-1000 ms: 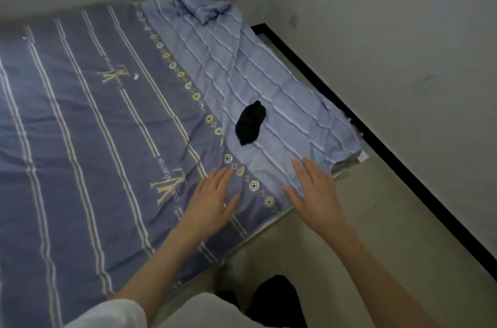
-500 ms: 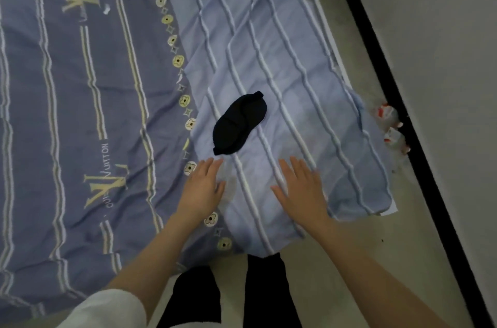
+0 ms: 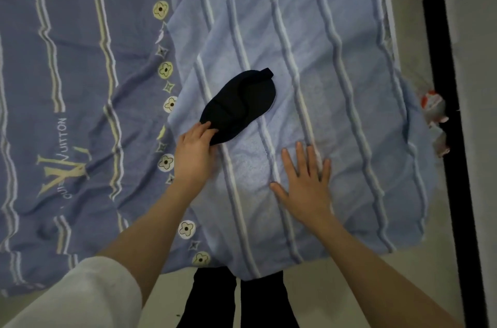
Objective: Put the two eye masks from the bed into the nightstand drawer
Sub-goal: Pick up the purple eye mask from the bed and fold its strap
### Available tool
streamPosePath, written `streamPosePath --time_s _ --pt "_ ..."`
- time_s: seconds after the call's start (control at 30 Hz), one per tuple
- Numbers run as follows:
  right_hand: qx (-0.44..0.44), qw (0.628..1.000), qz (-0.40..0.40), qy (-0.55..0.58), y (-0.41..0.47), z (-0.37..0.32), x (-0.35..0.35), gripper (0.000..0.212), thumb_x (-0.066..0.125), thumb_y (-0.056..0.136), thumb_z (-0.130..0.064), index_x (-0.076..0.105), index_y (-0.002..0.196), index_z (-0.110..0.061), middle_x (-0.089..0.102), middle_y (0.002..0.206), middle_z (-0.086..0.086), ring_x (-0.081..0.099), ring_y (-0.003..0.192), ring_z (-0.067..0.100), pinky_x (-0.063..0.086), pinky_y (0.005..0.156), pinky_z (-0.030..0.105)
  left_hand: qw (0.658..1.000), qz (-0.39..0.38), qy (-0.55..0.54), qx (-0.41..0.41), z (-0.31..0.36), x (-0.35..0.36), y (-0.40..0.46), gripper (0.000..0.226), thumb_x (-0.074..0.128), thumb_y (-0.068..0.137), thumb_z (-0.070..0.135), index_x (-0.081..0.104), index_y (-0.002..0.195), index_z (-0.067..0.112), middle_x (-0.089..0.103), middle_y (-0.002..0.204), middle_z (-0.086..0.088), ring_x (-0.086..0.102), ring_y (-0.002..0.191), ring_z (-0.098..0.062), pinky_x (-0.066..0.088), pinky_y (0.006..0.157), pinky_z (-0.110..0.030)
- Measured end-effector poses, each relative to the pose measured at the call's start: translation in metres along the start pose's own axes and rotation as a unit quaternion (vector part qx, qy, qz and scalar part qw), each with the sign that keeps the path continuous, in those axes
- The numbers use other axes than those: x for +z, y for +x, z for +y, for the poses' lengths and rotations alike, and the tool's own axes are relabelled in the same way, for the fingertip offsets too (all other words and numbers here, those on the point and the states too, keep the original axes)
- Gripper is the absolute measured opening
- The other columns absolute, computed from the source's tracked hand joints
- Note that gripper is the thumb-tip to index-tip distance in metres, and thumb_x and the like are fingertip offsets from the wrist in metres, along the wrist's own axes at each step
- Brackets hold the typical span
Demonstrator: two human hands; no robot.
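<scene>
Two bare hands reach over a bed: the right hand (image 3: 306,188) lies flat, fingers spread wide, on the light blue blanket (image 3: 336,64). Slightly farther, left hand (image 3: 195,153) fingers pinch the near end of one black eye mask (image 3: 242,104). Far left, the darker striped sheet (image 3: 53,59) reads "VUITTON".

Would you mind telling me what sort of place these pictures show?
Most likely a bedroom: a bed with a purple-blue striped patterned cover, a light blue ribbed blanket over it, and a black fabric eye mask on top, touched by the left hand.
</scene>
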State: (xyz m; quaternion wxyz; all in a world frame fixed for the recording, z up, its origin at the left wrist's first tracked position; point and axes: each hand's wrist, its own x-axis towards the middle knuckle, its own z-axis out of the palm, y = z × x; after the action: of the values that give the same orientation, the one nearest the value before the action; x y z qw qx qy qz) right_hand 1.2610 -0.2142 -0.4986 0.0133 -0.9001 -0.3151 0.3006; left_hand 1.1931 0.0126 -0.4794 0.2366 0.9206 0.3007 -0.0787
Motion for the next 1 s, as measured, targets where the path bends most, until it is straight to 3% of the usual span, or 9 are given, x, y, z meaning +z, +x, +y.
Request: streamPosePath --time_s 0.1,0.2,0.3,0.47,0.63,0.73,0.83,0.9,1.0 --pt "0.013 0.999 -0.046 0.025 0.001 -0.003 -0.017 0.075 0.03 0.087 -0.06 -0.006 0.145 -0.029 -0.017 0.157 0.006 -0.016 0.143 0.027 -0.006 0.114 0.06 0.998 0.002 -0.058 -0.025 0.01 -0.02 -0.005 0.022 0.052 0.085 0.008 0.062 0.105 0.006 0.068 0.097 -0.019 0.063 0.086 -0.036 0.05 0.07 -0.04" --pt "0.035 0.988 -0.072 0.133 -0.001 -0.016 -0.05 0.076 0.036 0.086 -0.06 0.002 0.145 -0.026 -0.004 0.159 0.003 -0.006 0.145 0.022 -0.002 0.115 0.057 0.988 -0.012 -0.148 -0.034 0.028 -0.046 -0.024 0.005 0.058 0.084 0.014 0.056 0.08 0.016 0.06 0.066 -0.003 0.057 0.063 -0.022 0.037 0.053 -0.023" --pt "0.018 0.926 -0.045 0.375 -0.021 -0.04 -0.088 0.088 0.06 0.081 -0.046 0.005 0.145 -0.023 0.006 0.156 -0.008 0.004 0.141 0.005 0.008 0.114 0.027 0.976 0.006 -0.216 -0.033 0.05 -0.081 -0.054 0.022 0.063 0.08 0.012 0.046 0.07 0.02 0.044 0.056 0.013 0.044 0.053 -0.004 0.033 0.049 -0.012" --pt "-0.008 0.856 -0.02 0.517 -0.069 -0.069 -0.143 0.102 0.074 0.073 -0.023 -0.001 0.142 -0.035 0.01 0.142 -0.027 0.013 0.132 -0.005 0.022 0.096 0.001 0.952 -0.034 -0.305 0.016 0.078 -0.143 -0.1 0.023 0.067 0.077 0.008 0.051 0.069 0.022 0.051 0.062 0.004 0.047 0.057 -0.003 0.032 0.054 -0.017" --pt "-0.026 0.791 -0.03 0.61 -0.099 -0.097 -0.194 0.073 0.064 0.078 0.001 0.028 0.14 -0.013 0.041 0.142 0.01 0.044 0.128 0.024 0.043 0.103 0.036 0.909 -0.025 -0.414 0.041 0.1 -0.205 -0.121 0.028 0.072 0.072 0.008 0.052 0.065 0.026 0.047 0.06 0.005 0.04 0.056 -0.004 0.035 0.057 -0.021" --pt "-0.05 0.785 0.008 0.617 -0.111 -0.121 -0.226 0.033 0.065 0.079 -0.002 0.058 0.109 -0.011 0.064 0.11 0.014 0.062 0.094 0.021 0.054 0.077 0.023 0.908 -0.007 -0.417 0.045 0.101 -0.239 -0.124 0.024 0.071 0.074 0.008 0.054 0.071 0.024 0.055 0.066 -0.001 0.05 0.063 -0.015 0.045 0.061 -0.035" --pt "-0.043 0.764 0.043 0.642 -0.118 -0.139 -0.251 0.019 0.063 0.08 -0.003 0.062 0.098 -0.009 0.068 0.098 0.014 0.062 0.086 0.024 0.053 0.071 0.03 0.908 0.038 -0.417 0.016 0.099 -0.264 -0.13 0.019 0.073 0.073 0.013 0.054 0.071 0.016 0.052 0.064 0.0 0.046 0.06 -0.011 0.037 0.058 -0.023" --pt "-0.043 0.746 0.056 0.662 -0.122 -0.148 -0.264 0.019 0.061 0.081 -0.002 0.063 0.099 -0.008 0.067 0.101 0.016 0.061 0.088 0.026 0.049 0.076 0.04 0.867 0.069 -0.493 -0.023 0.098 -0.275 -0.137 0.017 0.071 0.075 0.015 0.058 0.075 0.004 0.057 0.069 -0.006 0.052 0.066 -0.013 0.043 0.067 -0.025" --pt "-0.043 0.725 0.079 0.683 -0.127 -0.154 -0.278 0.014 0.062 0.081 -0.005 0.065 0.091 -0.014 0.067 0.098 0.009 0.062 0.085 0.021 0.046 0.07 0.037 0.767 0.059 -0.633 -0.092 0.087 -0.292 -0.144 0.016 0.061 0.083 0.02 0.064 0.08 0.005 0.068 0.077 -0.004 0.063 0.071 -0.013 0.047 0.079 -0.034"
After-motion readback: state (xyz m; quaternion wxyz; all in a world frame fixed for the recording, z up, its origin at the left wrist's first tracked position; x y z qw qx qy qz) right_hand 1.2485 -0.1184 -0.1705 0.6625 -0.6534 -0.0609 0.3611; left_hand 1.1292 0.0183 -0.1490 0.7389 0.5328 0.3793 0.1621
